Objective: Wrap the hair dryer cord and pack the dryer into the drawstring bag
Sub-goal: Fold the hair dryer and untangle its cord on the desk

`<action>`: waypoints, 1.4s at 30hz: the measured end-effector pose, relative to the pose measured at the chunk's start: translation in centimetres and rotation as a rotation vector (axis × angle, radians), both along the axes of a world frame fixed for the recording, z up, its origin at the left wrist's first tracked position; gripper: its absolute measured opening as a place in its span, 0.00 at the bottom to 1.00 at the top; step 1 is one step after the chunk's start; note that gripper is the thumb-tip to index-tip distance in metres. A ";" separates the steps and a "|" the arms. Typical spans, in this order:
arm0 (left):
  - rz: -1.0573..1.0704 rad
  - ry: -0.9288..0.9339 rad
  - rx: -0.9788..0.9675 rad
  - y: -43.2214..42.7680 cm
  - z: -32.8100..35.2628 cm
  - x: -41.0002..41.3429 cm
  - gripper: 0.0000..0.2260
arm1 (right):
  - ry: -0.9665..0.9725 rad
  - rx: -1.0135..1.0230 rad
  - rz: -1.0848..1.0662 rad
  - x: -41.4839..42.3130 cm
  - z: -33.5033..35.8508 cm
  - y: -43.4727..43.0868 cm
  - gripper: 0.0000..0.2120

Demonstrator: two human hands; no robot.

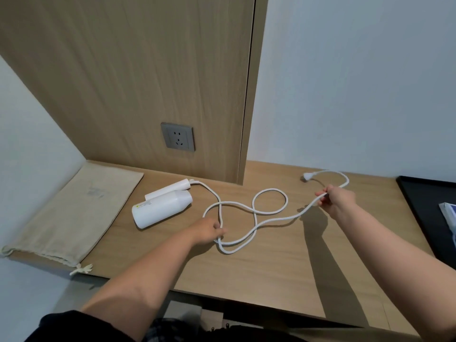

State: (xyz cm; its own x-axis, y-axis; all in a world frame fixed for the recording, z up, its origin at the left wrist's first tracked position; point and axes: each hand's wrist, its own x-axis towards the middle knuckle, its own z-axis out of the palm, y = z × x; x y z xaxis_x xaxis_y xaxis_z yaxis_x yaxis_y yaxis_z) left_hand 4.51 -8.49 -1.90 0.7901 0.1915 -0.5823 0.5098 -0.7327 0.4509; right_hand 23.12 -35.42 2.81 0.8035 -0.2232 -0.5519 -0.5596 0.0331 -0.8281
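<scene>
The hair dryer [161, 209] lies on its side on the table [271, 267], left of centre, with its handle folded against the body. Just to its left the drawstring bag [74, 211] lies flat, its mouth at the near edge. The white cord [271, 190] runs right from the dryer in loose loops that cross one another and ends at the plug [306, 178], which rests far right on the table.

The left hand [208, 229] has its fingers curled around the cord at the near loop. The right hand [339, 199] pinches the cord a short way back from the plug, lifting that stretch off the wood.

The crossings are probably the main risk. Pulling the two hands apart could draw the loops into a knot rather than a clean coil. A hard tug may also drag the light dryer across the table or twist its cord joint. The free plug could whip about and catch on a loop.
</scene>
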 end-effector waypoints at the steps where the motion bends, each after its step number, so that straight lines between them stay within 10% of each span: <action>1: -0.008 0.014 -0.009 0.0 0.0 -0.3 0.13 | -0.002 -0.029 0.012 -0.2 -0.1 0.0 0.12; 7: 0.278 -0.158 0.070 0.1 -0.2 -0.5 0.23 | 0.082 -0.239 0.248 -0.9 -1.9 -0.2 0.08; 11: 0.430 -0.037 -0.146 -1.0 0.3 -0.6 0.29 | 0.154 -0.974 0.830 -2.7 -2.4 0.0 0.06; 15: 0.451 -0.034 -0.139 -2.0 -0.4 -0.6 0.26 | -0.062 -1.260 1.153 -5.3 -1.9 2.4 0.13; 22: 0.551 -0.159 -0.349 -1.7 0.4 -0.5 0.08 | -0.440 -0.732 1.402 -8.3 -3.3 8.8 0.18; 29: 0.599 -0.265 -0.591 0.3 2.5 -0.6 0.04 | -0.282 -0.801 1.731 -8.4 -3.9 12.0 0.22; 35: 0.691 -0.267 -0.830 -0.1 2.9 -0.3 0.08 | -0.454 -0.829 1.560 -10.7 -5.6 11.1 0.13; 42: -0.063 -0.380 0.029 0.7 1.7 -0.5 0.22 | -0.797 -0.908 1.390 -10.3 -4.8 8.2 0.11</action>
